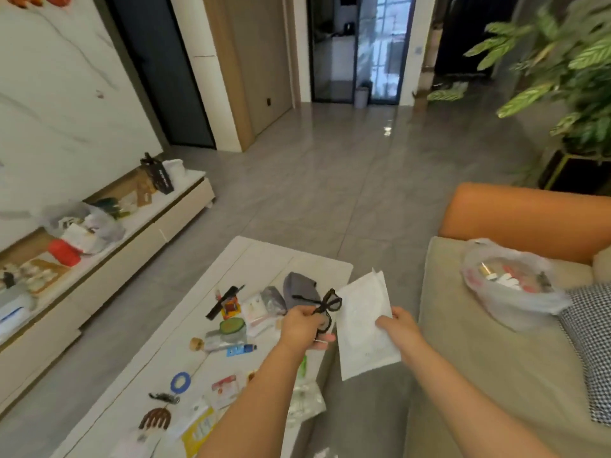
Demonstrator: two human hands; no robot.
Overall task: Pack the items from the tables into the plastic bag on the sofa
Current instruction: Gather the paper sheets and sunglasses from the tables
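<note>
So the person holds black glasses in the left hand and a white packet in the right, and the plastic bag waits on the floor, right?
Not quite: the head view shows the plastic bag on the sofa, not the floor. The left hand does hold black glasses, the right hand a white packet.
</note>
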